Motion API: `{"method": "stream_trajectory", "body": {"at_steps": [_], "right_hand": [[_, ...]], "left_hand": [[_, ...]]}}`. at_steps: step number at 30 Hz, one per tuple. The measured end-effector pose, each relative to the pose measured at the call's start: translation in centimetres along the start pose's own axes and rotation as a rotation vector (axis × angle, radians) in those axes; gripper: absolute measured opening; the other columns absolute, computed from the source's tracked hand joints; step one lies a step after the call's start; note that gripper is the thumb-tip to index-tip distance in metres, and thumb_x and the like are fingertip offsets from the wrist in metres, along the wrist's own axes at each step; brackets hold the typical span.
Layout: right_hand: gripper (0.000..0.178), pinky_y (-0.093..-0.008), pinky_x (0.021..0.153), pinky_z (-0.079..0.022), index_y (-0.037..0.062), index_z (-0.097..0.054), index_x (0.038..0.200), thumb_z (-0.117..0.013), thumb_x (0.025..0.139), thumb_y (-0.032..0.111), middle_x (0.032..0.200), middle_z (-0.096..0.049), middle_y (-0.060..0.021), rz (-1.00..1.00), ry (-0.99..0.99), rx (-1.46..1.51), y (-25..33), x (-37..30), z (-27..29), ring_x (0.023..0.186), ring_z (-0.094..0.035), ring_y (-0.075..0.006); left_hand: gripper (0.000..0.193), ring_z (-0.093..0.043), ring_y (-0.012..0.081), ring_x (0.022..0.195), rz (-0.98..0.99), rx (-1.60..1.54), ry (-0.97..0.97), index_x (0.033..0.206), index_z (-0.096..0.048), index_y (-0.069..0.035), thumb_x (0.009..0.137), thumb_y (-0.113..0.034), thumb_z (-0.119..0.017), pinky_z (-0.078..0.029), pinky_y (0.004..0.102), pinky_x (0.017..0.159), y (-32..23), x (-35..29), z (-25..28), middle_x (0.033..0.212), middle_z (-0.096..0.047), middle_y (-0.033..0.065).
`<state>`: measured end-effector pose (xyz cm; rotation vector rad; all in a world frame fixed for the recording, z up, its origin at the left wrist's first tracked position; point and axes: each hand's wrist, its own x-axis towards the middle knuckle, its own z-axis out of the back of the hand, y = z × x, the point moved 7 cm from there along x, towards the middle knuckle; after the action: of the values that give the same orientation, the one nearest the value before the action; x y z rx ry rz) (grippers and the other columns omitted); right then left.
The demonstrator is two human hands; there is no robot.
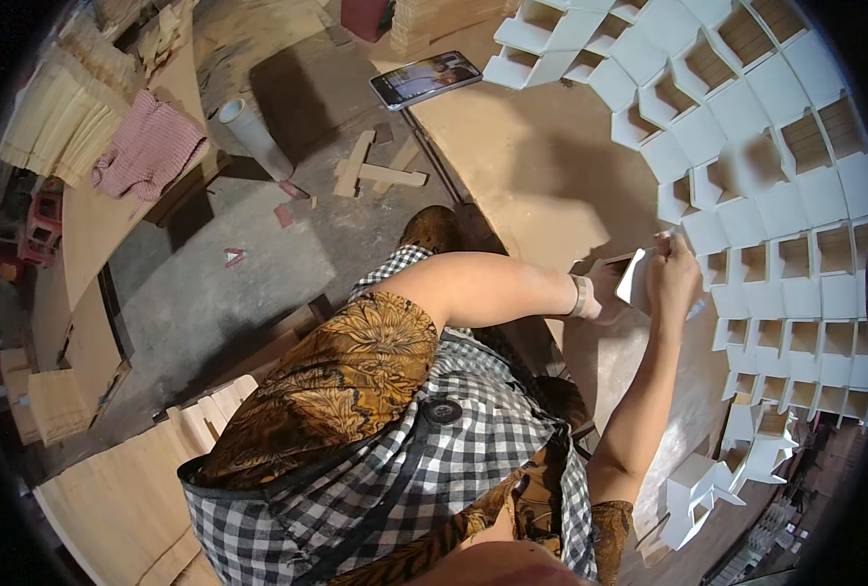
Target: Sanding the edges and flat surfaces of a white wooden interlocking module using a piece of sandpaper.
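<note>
Over the right part of the work table both of my hands meet at a small white box-like piece point(635, 277). My left hand point(605, 289), with a band at its wrist, grips the piece from its left side; most of those fingers are hidden. On the piece's right side is my right hand point(674, 277), its fingers curled closed, with a small light tip showing above them. What exactly sits in those fingers is too small to make out. Just right of my hands rise stacked rows of white open boxes point(732, 225) with brown insides.
A phone point(426, 80) lies at the table's far left corner. Loose white pieces point(698, 493) sit at the near right. Wood strips point(365, 171) and a grey pipe point(256, 140) are on the floor side. A pink checked cloth point(150, 146) drapes over a board at left.
</note>
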<state>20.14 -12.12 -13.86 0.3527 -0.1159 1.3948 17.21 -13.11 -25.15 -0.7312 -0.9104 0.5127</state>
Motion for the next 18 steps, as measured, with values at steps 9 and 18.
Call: {"method": "stream_trajectory", "body": {"at_steps": [9, 18], "right_hand": [[0.004, -0.0391, 0.054, -0.044, 0.0060, -0.055, 0.076, -0.056, 0.073, 0.008, 0.067, -0.057, -0.0172, 0.312, 0.059, 0.186, 3.8, -10.5, 0.5, 0.062, -0.056, -0.0344], [0.023, -0.0261, 0.047, -0.029, -0.0018, -0.045, 0.072, -0.050, 0.087, 0.015, 0.056, -0.032, -0.0069, -0.055, -0.279, 0.207, -6.7, -13.6, 6.2, 0.054, -0.030, -0.0113]], "left_hand": [[0.032, -0.045, 0.0334, 0.105, 0.067, 0.054, 0.250, 0.099, -0.056, -0.006, 0.071, -0.021, -0.055, -0.033, 0.0414, 0.092, -1.4, -0.2, 3.1, 0.106, -0.053, 0.0152], [0.028, -0.050, 0.0326, 0.097, -0.462, 0.659, 0.192, 0.093, -0.058, -0.005, 0.070, -0.022, -0.058, -0.038, 0.0411, 0.086, -1.5, 1.3, -0.5, 0.100, -0.056, 0.0156]]}}
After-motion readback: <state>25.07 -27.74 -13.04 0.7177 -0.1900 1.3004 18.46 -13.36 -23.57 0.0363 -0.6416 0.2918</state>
